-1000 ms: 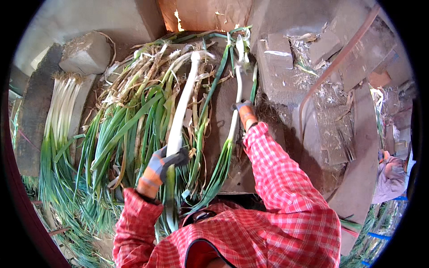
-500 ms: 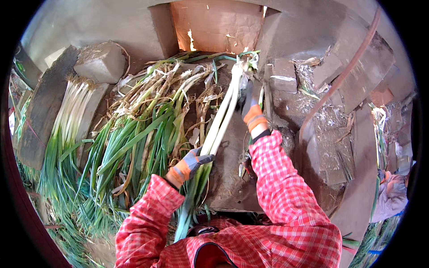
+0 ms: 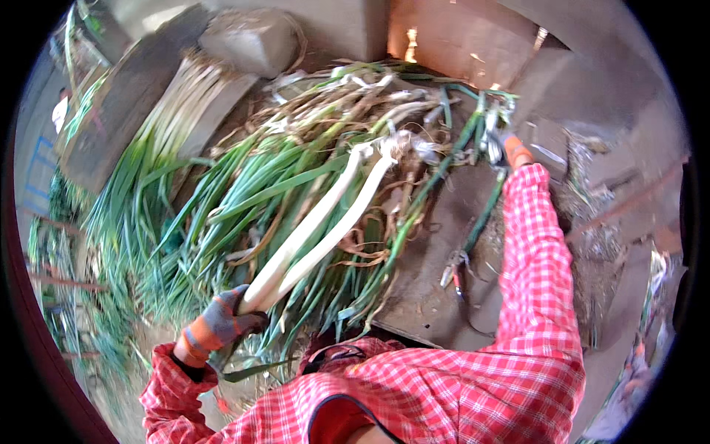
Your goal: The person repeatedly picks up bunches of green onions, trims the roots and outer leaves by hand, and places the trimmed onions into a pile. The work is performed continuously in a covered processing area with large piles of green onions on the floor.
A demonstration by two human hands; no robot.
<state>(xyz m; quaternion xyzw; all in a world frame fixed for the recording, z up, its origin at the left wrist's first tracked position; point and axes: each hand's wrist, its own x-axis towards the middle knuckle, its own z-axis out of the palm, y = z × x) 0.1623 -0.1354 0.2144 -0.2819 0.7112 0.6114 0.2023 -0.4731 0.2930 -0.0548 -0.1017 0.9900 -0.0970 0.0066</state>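
My left hand [image 3: 224,323], in a grey and orange glove, grips two thick Welsh onions [image 3: 298,248] around their lower stalks. Their white shafts point up and away over the heap, and pale roots show at the far end. Farther off to the right, my right hand [image 3: 512,148] is closed and blurred at the end of an outstretched arm. Whitish and green peeled leaves [image 3: 491,132] are at its fingers; exactly how it grips them is smeared. A long green leaf strip trails from there down the heap's right side. Untrimmed Welsh onions [image 3: 251,189] lie beneath the held stalks.
Cleaned Welsh onions [image 3: 177,111] lie in a row at the left, beside a curved dark board [image 3: 122,103] and a stone block [image 3: 255,41]. A small tool with a red part [image 3: 457,281] rests on the work surface [image 3: 421,296]. A hose [image 3: 629,198] crosses the right side.
My left hand has carried the two Welsh onions left and nearer me, over the heap. My right hand has left their root ends and reached right. The view has swung left.
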